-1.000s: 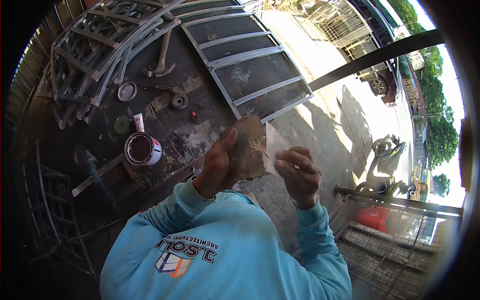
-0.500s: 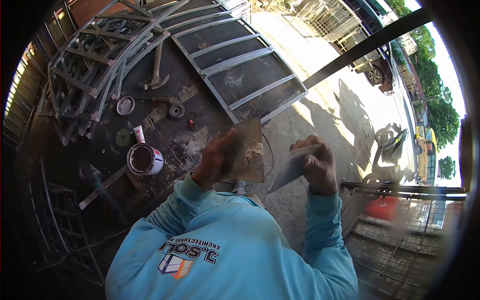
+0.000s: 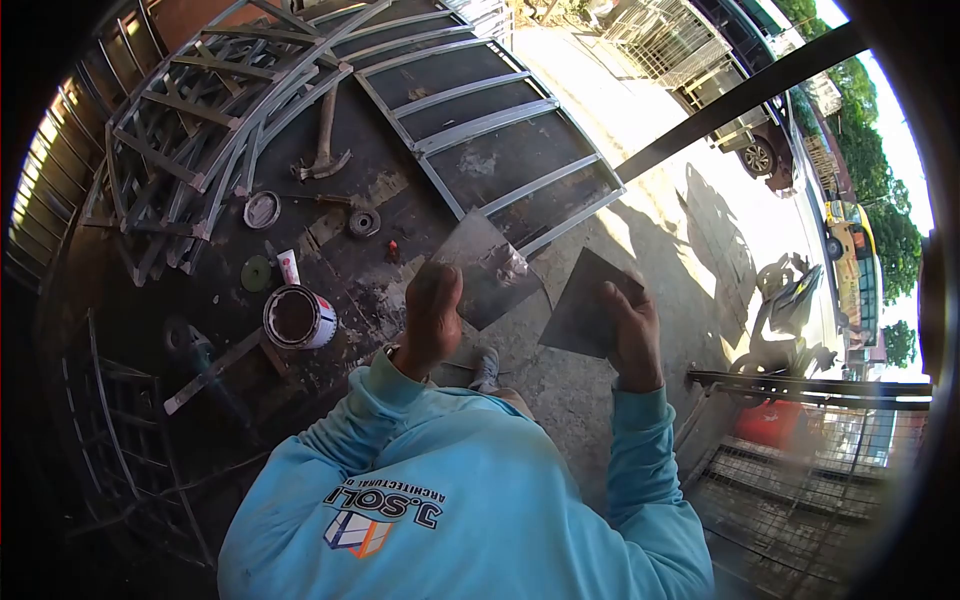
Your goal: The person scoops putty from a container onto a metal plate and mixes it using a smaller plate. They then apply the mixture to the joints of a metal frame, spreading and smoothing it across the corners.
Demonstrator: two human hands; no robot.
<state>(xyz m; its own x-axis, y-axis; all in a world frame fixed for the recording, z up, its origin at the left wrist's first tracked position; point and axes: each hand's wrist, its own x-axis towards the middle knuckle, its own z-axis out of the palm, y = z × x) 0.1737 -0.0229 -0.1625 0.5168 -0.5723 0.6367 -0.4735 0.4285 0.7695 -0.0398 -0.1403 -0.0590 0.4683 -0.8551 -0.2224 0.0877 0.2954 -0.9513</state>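
My left hand (image 3: 432,315) grips the near-left edge of a thin square metal plate (image 3: 470,262), with a pale smear of paste near its right corner. In my right hand (image 3: 636,335) is a second flat plate (image 3: 580,308), dark grey and held by its right side. The two plates are apart, with a narrow gap between them, in front of my chest. To the left, an open can (image 3: 322,322) of greyish-brown paste stands on the dark worktable (image 3: 350,255), with a small tube (image 3: 288,267) beside it.
A hammer (image 3: 325,150), a round lid (image 3: 262,211) and a disc (image 3: 363,222) lie on the worktable. Welded metal frames (image 3: 205,125) are stacked at the far left, and a ladder-like frame (image 3: 490,125) lies across the back. A dark post (image 3: 740,105) slants at the right.
Both plates have turned: the left one now lies diagonally, and the right one shows its broad face. My hands have moved slightly, and the view has shifted a little.
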